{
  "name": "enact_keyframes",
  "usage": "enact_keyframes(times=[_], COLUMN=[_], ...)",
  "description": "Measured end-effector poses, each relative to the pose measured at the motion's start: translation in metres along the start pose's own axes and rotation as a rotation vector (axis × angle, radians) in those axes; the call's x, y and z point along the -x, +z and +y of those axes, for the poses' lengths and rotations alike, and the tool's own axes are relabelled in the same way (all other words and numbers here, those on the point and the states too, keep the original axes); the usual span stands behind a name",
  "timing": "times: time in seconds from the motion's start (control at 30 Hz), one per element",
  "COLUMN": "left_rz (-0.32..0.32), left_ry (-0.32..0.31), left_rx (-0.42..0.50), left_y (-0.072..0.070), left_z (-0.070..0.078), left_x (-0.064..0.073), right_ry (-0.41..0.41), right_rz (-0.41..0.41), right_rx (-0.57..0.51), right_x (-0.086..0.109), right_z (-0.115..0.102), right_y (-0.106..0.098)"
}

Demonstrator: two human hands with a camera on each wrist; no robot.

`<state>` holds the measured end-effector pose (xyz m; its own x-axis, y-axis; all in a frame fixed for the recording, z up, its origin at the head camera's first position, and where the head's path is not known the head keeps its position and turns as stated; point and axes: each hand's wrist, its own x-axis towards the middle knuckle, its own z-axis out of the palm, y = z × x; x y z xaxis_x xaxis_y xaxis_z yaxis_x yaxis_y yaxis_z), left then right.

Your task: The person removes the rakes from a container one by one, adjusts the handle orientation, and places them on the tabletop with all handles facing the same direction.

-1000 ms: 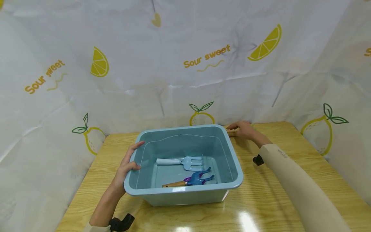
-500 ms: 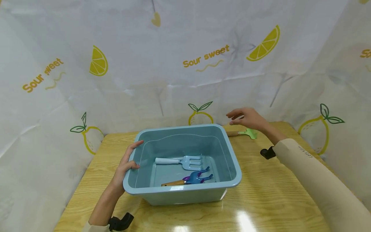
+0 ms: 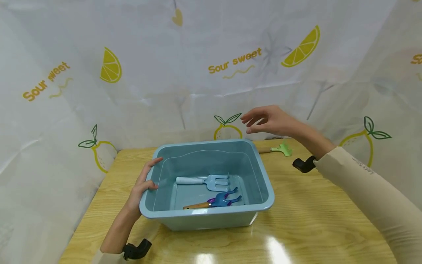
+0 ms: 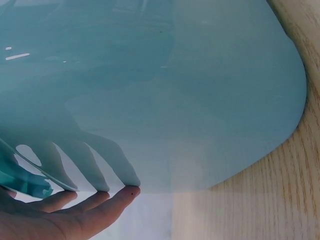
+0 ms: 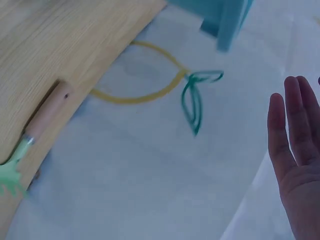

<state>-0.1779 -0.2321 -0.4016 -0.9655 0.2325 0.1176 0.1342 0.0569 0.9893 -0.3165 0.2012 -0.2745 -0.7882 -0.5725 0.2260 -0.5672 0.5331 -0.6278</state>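
Note:
A blue-grey plastic tub [image 3: 211,211] sits on the wooden table. My left hand [image 3: 140,187] grips its left rim, thumb over the edge and several fingers against the outer wall [image 4: 200,125]. Inside the tub lie a light blue garden hand fork [image 3: 215,182] and, nearer the front wall, a blue claw-like hand rake [image 3: 222,200] with a wooden handle. A little purple shows under the rake. My right hand [image 3: 271,120] hangs in the air above the tub's back right corner, fingers loosely bent and holding nothing. Below it on the table lies a green-headed garden tool [image 3: 282,149].
The green tool's wooden handle [image 5: 49,110] lies close to the table's back edge, partly behind the tub in the head view. A white sheet [image 3: 184,106] printed with lemons hangs behind the table. The tabletop [image 3: 313,205] extends to the tub's right.
My right hand has risen from the table at the tub's back right, off the wooden handle, and moved up and slightly left. The green-headed tool came into sight. The left hand stays on the rim.

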Motion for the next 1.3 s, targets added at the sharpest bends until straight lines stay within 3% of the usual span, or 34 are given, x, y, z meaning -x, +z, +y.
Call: enact_keyframes(times=[0.27, 0.53, 0.9, 1.13, 1.3], left_rz=[0.003, 0.004, 0.007, 0.000, -0.005], left_ry=[0.000, 0.004, 0.006, -0.010, -0.014], left_rx=[0.000, 0.002, -0.002, -0.018, -0.014], left_y=[0.000, 0.000, -0.003, -0.002, -0.001], left_z=[-0.001, -0.002, -0.001, 0.001, 0.000], left_x=[-0.001, -0.001, 0.001, 0.000, -0.001], right_ry=[-0.138, -0.189, -0.154, -0.181, -0.104], right_rz=[-0.157, -0.335, -0.471, -0.510, -0.540], right_rx=[-0.072, -0.039, -0.028, -0.076, -0.084], right_x=[-0.021, -0.049, -0.077, -0.083, -0.085], right_z=[-0.044, -0.069, -0.081, -0.072, -0.063], right_y=[0.025, 0.062, 0.114, 0.148, 0.165])
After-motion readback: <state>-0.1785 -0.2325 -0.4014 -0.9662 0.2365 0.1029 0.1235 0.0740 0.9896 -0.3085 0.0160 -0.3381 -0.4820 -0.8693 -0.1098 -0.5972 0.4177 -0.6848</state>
